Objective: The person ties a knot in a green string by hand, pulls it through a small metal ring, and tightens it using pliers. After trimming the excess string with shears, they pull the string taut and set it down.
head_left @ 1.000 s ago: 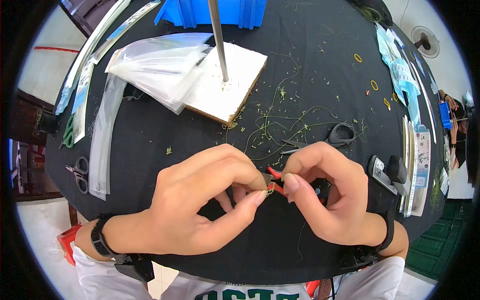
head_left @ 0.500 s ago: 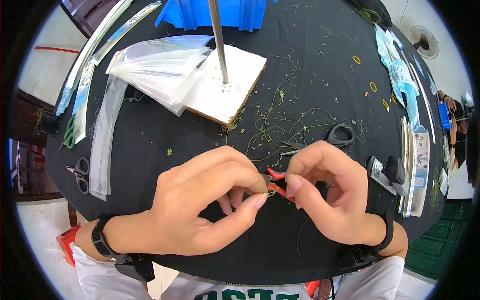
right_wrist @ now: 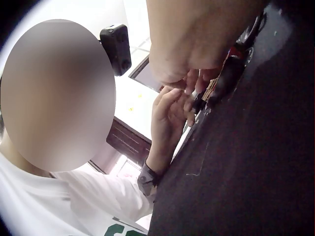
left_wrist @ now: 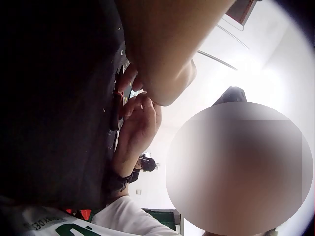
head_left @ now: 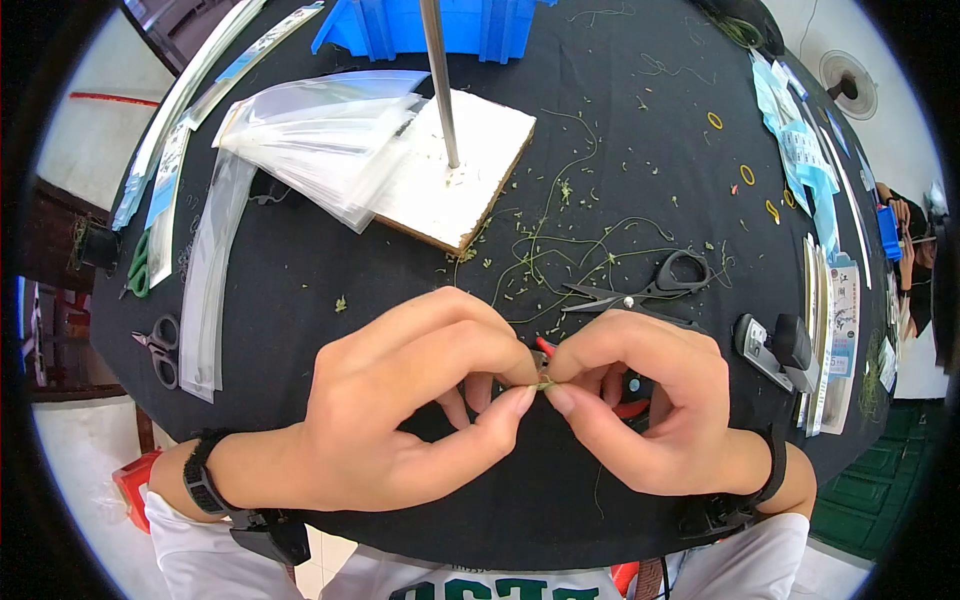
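Observation:
Thumb and forefinger of the left hand pinch a small greenish strand at the lower middle of the head view. From the other side the right hand pinches the same small bit, its fingertips almost against the left ones. Just behind the fingertips lies a red-handled tool, mostly hidden by the hands; another red part shows under the right fingers. Both wrist views show the two hands meeting close over the dark cloth, but the pinched strand cannot be made out there.
Black scissors lie behind the right hand, near tangled green line. A white board with a metal rod, plastic sleeves and a blue bin are farther back. A stapler is at right, small scissors at left.
My right hand has moved left and slightly down, to the left fingertips, uncovering more of the black scissors and covering much of the red-handled tool. The left hand has stayed nearly still.

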Available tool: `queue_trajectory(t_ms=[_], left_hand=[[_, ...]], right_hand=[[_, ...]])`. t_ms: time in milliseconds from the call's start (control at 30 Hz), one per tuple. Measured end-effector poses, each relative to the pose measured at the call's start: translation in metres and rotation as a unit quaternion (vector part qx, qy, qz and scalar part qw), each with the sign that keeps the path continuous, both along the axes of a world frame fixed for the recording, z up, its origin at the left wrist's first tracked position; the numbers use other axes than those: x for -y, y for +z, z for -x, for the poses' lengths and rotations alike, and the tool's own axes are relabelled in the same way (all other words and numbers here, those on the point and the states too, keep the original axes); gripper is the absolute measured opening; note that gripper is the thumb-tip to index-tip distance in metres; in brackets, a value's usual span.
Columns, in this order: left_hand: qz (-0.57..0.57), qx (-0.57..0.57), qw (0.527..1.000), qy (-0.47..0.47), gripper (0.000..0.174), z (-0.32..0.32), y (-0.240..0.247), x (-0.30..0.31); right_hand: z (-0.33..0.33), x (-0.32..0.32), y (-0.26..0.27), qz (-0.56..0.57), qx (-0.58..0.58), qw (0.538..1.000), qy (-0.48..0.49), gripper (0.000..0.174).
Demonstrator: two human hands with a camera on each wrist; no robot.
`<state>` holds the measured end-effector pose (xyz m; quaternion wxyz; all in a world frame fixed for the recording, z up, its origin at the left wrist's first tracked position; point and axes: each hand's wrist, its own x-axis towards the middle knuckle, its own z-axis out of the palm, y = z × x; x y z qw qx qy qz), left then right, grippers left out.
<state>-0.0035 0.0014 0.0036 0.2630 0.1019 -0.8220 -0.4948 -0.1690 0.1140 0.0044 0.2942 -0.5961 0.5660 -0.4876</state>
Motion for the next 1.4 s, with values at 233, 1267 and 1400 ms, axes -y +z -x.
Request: queue_trajectory(t_ms=[233, 1267, 1400], left_hand=[[-0.001, 0.018, 1.000, -0.014, 0.014, -0.001, 0.000, 0.001], [-0.006, 0.010, 1.000, 0.004, 0.010, 0.000, 0.000, -0.001], [-0.004, 0.008, 1.000, 0.001, 0.010, 0.001, -0.001, 0.000]], right_hand=[[-0.002, 0.001, 0.006, -0.017, 0.033, 0.999, -0.012, 0.012], [-0.002, -0.002, 0.002, -0.063, 0.073, 0.995, -0.021, 0.011], [0.002, -0.001, -0.005, 0.009, 0.003, 1.000, -0.011, 0.008]])
